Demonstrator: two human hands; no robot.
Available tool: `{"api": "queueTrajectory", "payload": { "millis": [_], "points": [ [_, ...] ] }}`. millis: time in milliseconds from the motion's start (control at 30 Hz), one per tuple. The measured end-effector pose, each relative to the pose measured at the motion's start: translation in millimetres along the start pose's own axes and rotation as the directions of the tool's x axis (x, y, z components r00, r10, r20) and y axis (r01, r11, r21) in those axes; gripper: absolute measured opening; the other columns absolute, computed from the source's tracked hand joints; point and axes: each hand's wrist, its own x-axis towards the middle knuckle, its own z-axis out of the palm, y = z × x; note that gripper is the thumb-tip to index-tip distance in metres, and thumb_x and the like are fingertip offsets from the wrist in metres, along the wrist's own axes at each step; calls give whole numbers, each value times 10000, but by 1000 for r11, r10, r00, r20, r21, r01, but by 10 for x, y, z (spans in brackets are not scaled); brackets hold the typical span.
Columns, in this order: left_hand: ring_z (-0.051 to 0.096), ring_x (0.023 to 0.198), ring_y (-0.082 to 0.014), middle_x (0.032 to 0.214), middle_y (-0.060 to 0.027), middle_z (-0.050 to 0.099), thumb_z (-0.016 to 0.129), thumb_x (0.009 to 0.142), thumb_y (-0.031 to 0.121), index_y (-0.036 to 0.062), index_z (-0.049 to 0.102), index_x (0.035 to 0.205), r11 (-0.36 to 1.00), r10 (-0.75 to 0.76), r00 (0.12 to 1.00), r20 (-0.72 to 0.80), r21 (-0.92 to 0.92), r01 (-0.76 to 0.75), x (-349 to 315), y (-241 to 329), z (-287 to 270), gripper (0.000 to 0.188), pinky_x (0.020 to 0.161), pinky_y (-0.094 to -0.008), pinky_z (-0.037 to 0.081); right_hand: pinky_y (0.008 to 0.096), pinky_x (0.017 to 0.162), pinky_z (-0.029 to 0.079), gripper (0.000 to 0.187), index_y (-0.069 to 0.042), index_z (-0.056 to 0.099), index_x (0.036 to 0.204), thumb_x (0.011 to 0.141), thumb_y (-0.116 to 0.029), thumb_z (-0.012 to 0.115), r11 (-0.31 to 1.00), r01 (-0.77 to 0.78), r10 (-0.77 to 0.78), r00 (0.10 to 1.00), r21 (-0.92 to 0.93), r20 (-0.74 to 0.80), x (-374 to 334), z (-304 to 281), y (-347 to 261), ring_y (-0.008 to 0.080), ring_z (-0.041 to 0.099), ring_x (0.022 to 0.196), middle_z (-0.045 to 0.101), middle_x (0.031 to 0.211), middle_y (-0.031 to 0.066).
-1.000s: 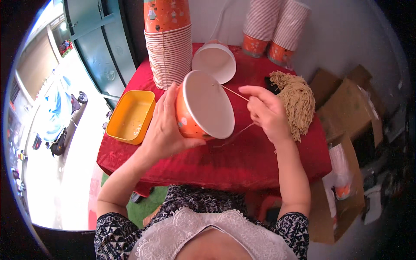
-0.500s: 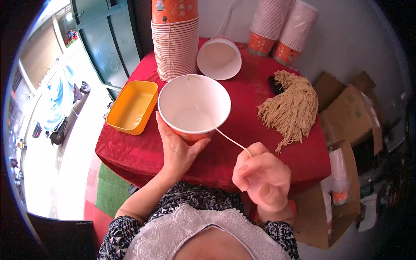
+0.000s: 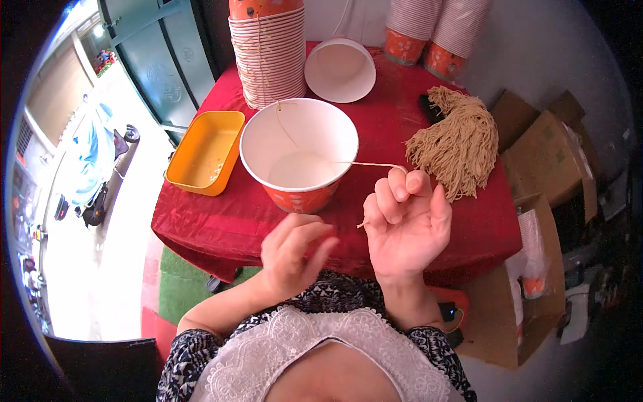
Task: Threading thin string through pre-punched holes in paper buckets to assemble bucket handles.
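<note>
Outwardly orange bucket (image 3: 307,146), white inside

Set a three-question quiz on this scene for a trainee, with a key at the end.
1. Which hand has the loose end of the string in its fingers?
2. True or false: the yellow container stands to the left of the upright orange bucket.
3. Fill in the colour: the bundle of tan strings lies on a ____ tablecloth.

Key:
1. The right hand.
2. True.
3. Red.
</note>
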Motion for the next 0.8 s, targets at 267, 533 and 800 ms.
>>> {"api": "queueTrajectory", "payload": {
  "millis": [267,533,800],
  "points": [
    [619,675,-263,823,-131,616,735,742,-2,8,574,975,968,-101,994,41,-226,108,120,54,254,283,546,-327,487,263,499,284,358,-44,556,912,956,-379,440,1000,13,-14,1000,-21,-14,-25,-53,73,109,320,557,446,803,26],
    [612,618,-251,749,-123,597,667,751,-79,-2,596,855,983,-93,969,228,-132,125,274,103,-11,148,525,-323,472,269,755,416,203,-11,614,954,922,-157,477,666,138,-151,987,-734,48,-90,-282,71,147,496,794,515,994,101],
    [580,597,-279,720,-96,521,661,788,54,24,570,833,1000,-25,868,497,3,27,537,121,-294,106,487,-373,473,269,628,486,218,10,582,1087,870,-3,564,254,249,95,955,-935,280,-164,-117,-34,139,568,702,599,1075,133]
  ]
}}
